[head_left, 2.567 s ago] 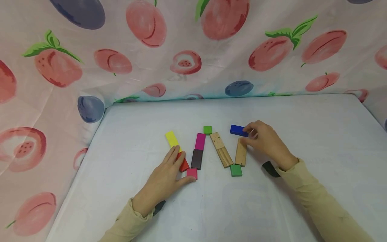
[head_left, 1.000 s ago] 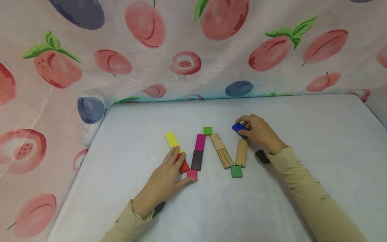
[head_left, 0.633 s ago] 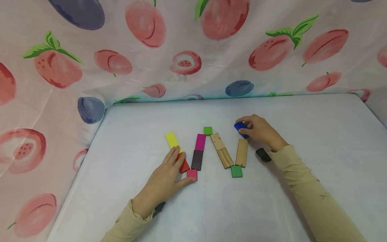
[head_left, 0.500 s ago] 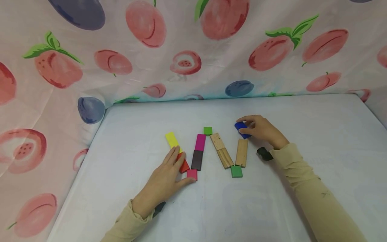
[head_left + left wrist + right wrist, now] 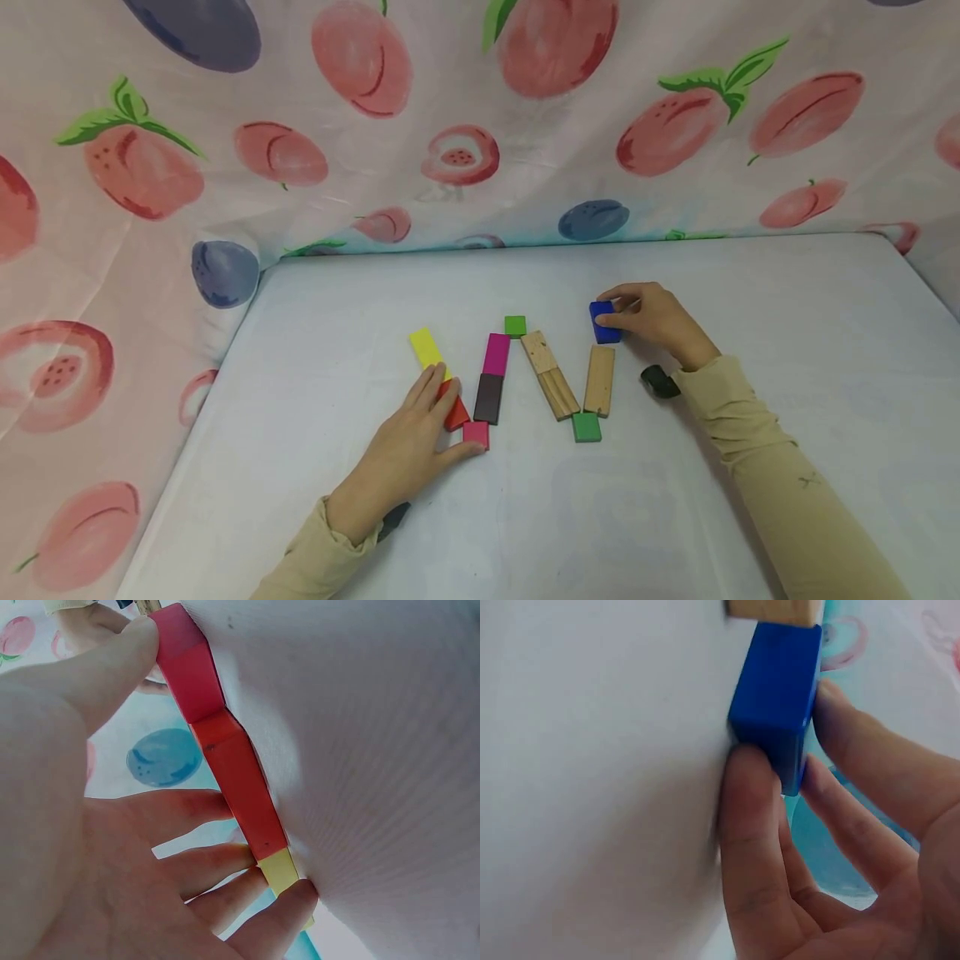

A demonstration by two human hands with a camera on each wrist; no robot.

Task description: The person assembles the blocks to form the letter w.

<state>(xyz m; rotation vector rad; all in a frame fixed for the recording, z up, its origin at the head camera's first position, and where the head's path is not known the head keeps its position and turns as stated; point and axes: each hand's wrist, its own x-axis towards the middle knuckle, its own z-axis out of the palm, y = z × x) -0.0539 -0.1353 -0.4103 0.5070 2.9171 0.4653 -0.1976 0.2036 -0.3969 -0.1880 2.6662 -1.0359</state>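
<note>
My right hand (image 5: 656,321) pinches a blue block (image 5: 606,325) between thumb and fingers, just beyond the top end of a plain wooden block (image 5: 599,381). In the right wrist view the blue block (image 5: 776,682) lies low on the white surface, close to the wooden block (image 5: 772,609). My left hand (image 5: 397,446) lies with fingers extended along a slanted row. Its fingers touch the yellow block (image 5: 426,346) and red block (image 5: 456,412), and its thumb rests at the pink block (image 5: 476,434). The left wrist view shows the pink block (image 5: 187,664) and red block (image 5: 240,787) end to end.
A magenta block (image 5: 496,354) and a dark block (image 5: 489,397) form a second slanted line. A light green block (image 5: 515,326), two wooden blocks (image 5: 550,373) and a green block (image 5: 587,427) continue the zigzag. A fruit-print curtain (image 5: 540,150) hangs behind the white table (image 5: 337,292).
The right hand has taken hold of the blue block and turned it from lying crosswise to nearly in line with the wooden block, shifting it slightly right. The left hand stays in place.
</note>
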